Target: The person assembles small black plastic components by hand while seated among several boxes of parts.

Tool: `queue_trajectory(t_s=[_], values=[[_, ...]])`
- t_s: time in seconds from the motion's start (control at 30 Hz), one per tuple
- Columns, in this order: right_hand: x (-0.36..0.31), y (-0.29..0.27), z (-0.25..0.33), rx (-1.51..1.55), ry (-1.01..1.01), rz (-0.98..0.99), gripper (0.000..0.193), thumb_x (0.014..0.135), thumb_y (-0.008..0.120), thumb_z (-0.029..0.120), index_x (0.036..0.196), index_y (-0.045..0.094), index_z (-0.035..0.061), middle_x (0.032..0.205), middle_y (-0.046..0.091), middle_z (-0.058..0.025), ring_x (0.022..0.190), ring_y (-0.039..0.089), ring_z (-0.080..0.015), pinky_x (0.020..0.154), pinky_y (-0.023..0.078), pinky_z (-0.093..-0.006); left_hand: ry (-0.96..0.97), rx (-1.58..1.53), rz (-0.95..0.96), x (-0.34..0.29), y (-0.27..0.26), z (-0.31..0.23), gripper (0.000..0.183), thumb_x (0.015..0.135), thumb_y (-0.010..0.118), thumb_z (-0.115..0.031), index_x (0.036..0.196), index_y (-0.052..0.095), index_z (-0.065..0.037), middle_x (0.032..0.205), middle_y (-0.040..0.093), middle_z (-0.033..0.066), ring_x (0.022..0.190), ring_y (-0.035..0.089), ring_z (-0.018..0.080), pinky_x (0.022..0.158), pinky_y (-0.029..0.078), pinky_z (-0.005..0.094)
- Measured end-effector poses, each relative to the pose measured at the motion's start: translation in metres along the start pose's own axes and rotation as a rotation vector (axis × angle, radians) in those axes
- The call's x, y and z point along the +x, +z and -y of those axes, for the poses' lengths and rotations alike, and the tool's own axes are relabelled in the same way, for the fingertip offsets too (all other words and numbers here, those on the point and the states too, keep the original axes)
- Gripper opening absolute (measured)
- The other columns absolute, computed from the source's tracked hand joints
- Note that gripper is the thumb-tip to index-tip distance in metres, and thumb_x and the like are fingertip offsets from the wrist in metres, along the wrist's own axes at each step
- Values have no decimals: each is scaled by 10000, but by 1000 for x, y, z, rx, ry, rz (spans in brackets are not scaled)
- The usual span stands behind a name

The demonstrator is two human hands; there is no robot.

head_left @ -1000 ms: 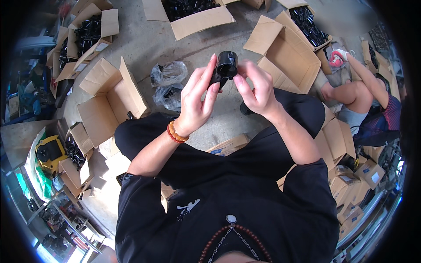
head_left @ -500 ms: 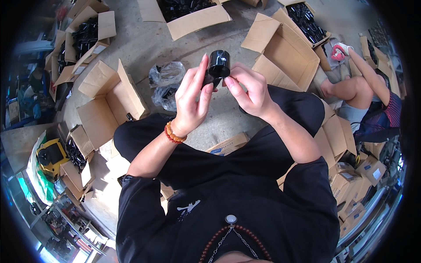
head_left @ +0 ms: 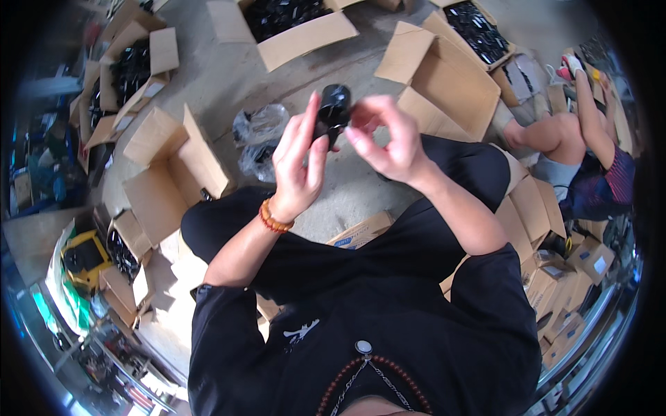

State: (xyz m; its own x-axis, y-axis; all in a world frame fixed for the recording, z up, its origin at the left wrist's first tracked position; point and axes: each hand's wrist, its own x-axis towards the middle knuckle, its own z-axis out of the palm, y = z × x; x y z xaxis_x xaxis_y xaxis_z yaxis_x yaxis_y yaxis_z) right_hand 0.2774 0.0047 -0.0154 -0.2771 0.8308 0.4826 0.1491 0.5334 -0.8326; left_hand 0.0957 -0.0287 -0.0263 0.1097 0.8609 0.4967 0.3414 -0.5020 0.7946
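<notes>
Left grip [head_left: 296, 172] straight-fingered, holding black cylinder [head_left: 335, 102]

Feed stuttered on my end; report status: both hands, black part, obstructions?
Left hand holds black cylindrical part. Right hand close beside it, blurred, contact unclear. No obstruction visible between hands.

ok so left forearm [head_left: 243, 249] and right forearm [head_left: 461, 211] are both bare and angle inward, elbows bent; left hand [head_left: 297, 166] has its fingers pretty straight, pinching against the thumb; right hand [head_left: 394, 147] sits just beside it, kinda blurry, fingers curled with a gap to the thumb
</notes>
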Motion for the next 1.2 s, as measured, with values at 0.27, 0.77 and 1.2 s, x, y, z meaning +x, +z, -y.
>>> queue_trajectory(t_s=[0.27, 0.77, 1.2], values=[[4, 1, 2, 48, -29, 9, 187, 901, 674, 177, 974, 572, 38, 758, 641, -93, 635, 670, -214, 531, 499, -334, -79, 155, -50, -15, 5, 18, 358, 1036, 420, -116, 1313, 503, 96, 1150, 623, 161, 1016, 592, 215, 897, 468, 324], [-1, 3, -1, 14, -22, -28, 126, 910, 613, 120, 921, 546, 15, 767, 595, -132, 662, 614, -336, 558, 448, -402, -88, 96, -76, -22, 10, 32, 422, 1062, 401, -176, 1373, 451, 104, 1147, 640, 159, 918, 617, 166, 788, 514, 285], [-1, -1, 8, 58, 70, 21, 136, 936, 594, 149, 929, 547, 22, 766, 582, -132, 663, 612, -354, 548, 451, -406, -194, -7, -52, -22, 9, 29, 409, 1039, 418, -145, 1359, 453, 110, 1298, 564, 237, 1126, 586, 316, 959, 441, 371]])
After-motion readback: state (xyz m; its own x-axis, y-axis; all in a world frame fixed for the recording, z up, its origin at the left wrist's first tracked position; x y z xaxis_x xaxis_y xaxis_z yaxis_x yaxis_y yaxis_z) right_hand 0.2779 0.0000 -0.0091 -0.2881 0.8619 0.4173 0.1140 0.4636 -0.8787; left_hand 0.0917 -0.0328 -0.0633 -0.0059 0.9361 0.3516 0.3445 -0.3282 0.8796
